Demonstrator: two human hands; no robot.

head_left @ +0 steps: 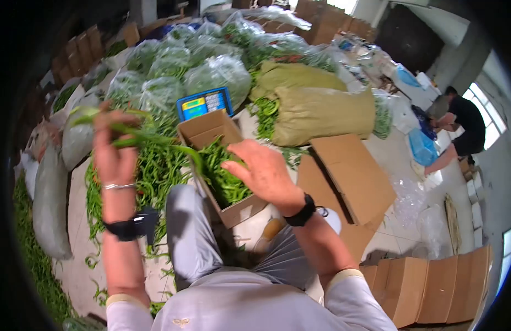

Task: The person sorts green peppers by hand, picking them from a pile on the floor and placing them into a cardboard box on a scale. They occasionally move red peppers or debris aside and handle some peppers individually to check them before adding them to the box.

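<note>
A long cardboard box (241,212) stands between my knees, filled with long green chili peppers (225,179). My left hand (115,140) is raised to the left of the box, smeared by motion, with a few long green peppers (128,138) caught between its fingers. Over the right side of the box lies my right hand (264,168), thumb and fingers apart, close above the peppers inside. A big loose heap of the same peppers (156,176) covers the floor under my left hand. Behind the box sits a blue digital scale (205,103) with a lit display.
Clear plastic bags of peppers (219,77) are piled at the back. Full tan sacks (321,113) lie to the right, near flattened cardboard (354,176). More cardboard boxes (426,284) line the lower right. Another person (468,121) bends over a blue crate (422,148) at far right.
</note>
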